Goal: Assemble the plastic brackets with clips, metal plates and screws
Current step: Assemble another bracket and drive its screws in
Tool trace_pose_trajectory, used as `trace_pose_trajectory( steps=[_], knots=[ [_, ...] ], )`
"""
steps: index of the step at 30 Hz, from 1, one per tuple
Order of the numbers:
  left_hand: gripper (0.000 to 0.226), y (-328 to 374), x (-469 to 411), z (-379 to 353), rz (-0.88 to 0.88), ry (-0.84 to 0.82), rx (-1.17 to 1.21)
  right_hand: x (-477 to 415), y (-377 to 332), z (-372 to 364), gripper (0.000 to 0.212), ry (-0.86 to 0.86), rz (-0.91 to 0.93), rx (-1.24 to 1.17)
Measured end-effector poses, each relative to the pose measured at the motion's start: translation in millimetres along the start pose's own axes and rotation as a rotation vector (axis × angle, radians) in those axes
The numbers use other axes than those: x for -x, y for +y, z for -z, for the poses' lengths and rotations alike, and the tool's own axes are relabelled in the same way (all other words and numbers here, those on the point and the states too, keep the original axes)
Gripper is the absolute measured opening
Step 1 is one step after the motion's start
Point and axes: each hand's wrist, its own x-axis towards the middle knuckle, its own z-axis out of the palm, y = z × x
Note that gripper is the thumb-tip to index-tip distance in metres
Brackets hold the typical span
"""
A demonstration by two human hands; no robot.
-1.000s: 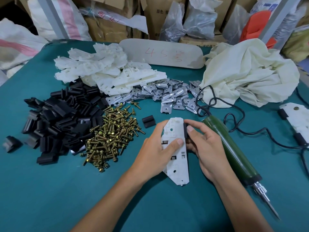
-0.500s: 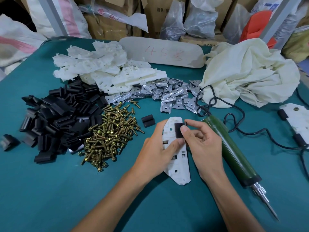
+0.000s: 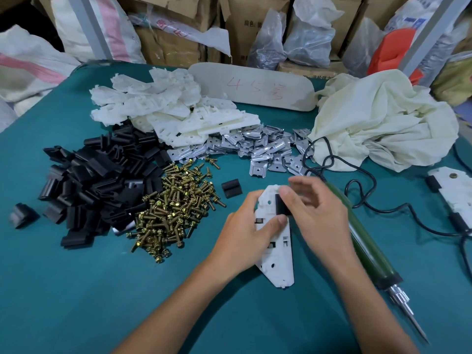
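Head view, the only one. I judge the clip-fitting step to be in hand. The left hand (image 3: 245, 231) grips the white bracket (image 3: 277, 254) by its edge, thumb pressed on its face, with the lower tip on the tabletop (image 3: 76, 290). A black clip (image 3: 282, 204) sits at the bracket's upper right edge. The right hand (image 3: 315, 213) is curled over it, a fingertip at its top. Motion blur hides whether it pinches the clip, and I cannot tell.

Next move, in my judgement: seat the clip fully, then fetch the spare clip (image 3: 231, 188) lying just beside.

Containers: clips (image 3: 97, 180), screws (image 3: 173, 205), metal plates (image 3: 263, 149) and brackets (image 3: 166, 108) lie in loose heaps on the tabletop. The contents of the cartons (image 3: 163, 44) and bags (image 3: 309, 39) behind cannot be made out.
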Motion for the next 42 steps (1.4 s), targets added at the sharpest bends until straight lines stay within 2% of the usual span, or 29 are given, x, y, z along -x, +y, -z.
trace_pose_trajectory(
  steps=[2,3,5,8,11,13,16,19,21,26,29,33,35,38,40,42],
  knots=[
    [0.042,1,1,0,-0.003,-0.011,-0.024,-18,-18,0,0.024,-0.048,0.151,0.272],
    [0.043,1,1,0,-0.007,-0.015,-0.038,-29,-29,-3,0.023,-0.124,0.229,0.385],
    [0.048,2,0,0,-0.006,-0.021,-0.084,-52,-51,-18,0.021,-0.392,0.332,0.546],
    [0.053,4,0,1,0.004,-0.016,-0.094,-80,-68,-53,0.028,-0.739,0.318,0.804],
    [0.050,4,2,1,0.009,-0.010,-0.068,-94,-67,-81,0.034,-0.889,0.306,1.023],
    [0.055,4,2,1,-0.002,-0.009,-0.078,-100,-66,-87,0.036,-0.934,0.287,1.058],
    [0.059,3,1,1,-0.023,0.004,-0.089,-102,-65,-79,0.030,-0.820,0.286,0.960],
    [0.048,1,2,1,-0.014,0.028,-0.030,-93,-59,-55,0.029,-0.577,0.267,0.694],
    [0.044,1,1,-1,0.007,0.035,-0.008,-86,-56,-40,0.027,-0.511,0.258,0.599],
    [0.050,-1,-1,-1,0.015,0.040,-0.094,-94,-61,-51,0.024,-0.680,0.250,0.782],
    [0.043,-1,2,0,-0.023,0.043,-0.067,-103,-62,-72,0.031,-0.738,0.236,0.910],
    [0.045,0,2,1,-0.025,0.047,-0.055,-107,-57,-85,0.030,-0.845,0.222,0.953],
    [0.046,0,2,2,-0.028,0.050,-0.045,-106,-60,-77,0.027,-0.793,0.216,0.836],
    [0.040,-2,-1,5,-0.006,0.038,0.120,-94,-60,-43,0.023,-0.524,0.174,0.362],
    [0.032,-2,-7,9,0.020,0.050,0.263,-71,-51,-14,0.029,-0.337,0.120,0.017],
    [0.034,0,-14,10,0.017,0.050,0.249,-41,-34,7,0.036,-0.184,0.094,-0.099]
  ],
)
